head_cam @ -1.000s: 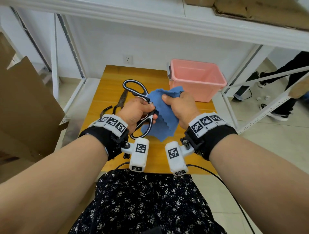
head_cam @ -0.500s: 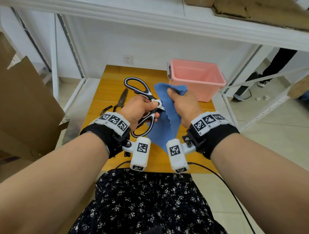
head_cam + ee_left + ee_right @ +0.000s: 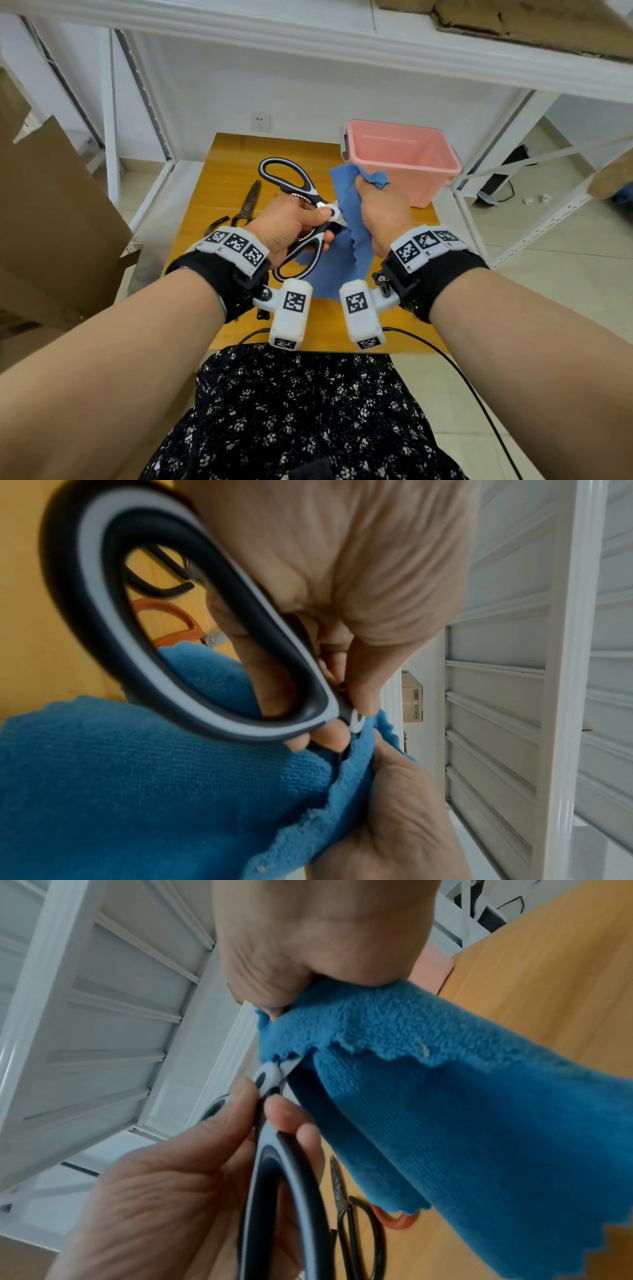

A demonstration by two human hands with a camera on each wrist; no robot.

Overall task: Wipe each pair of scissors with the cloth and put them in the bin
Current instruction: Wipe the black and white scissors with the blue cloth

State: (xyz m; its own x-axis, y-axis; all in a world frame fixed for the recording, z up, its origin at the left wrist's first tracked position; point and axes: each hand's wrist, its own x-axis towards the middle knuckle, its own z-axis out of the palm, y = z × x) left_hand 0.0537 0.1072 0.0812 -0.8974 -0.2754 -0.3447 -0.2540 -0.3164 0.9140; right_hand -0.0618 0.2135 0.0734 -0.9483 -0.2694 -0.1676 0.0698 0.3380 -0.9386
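left hand (image 3: pixel 291 224): fingers curled round black-and-white scissors (image 3: pixel 298 192) near the pivot, above the table (image 3: pixel 219 164) | right hand (image 3: pixel 382 212): fisted on blue cloth (image 3: pixel 346 205) wrapping the blades | pink bin (image 3: pixel 400 161): far right | black scissors (image 3: pixel 248 205): left, on table | orange-handled scissors (image 3: pixel 167 620): under the cloth

blue cloth (image 3: pixel 356 219), pink bin (image 3: pixel 438 178), black-and-white scissors (image 3: pixel 291 181)

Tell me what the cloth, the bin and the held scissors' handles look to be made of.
Cloth: blue fabric, likely microfibre, with fuzzy nap and scalloped edge.
Bin: pink, probably plastic; smooth moulded walls, slight sheen.
Scissors handles: black and white, probably plastic or rubber, matte.
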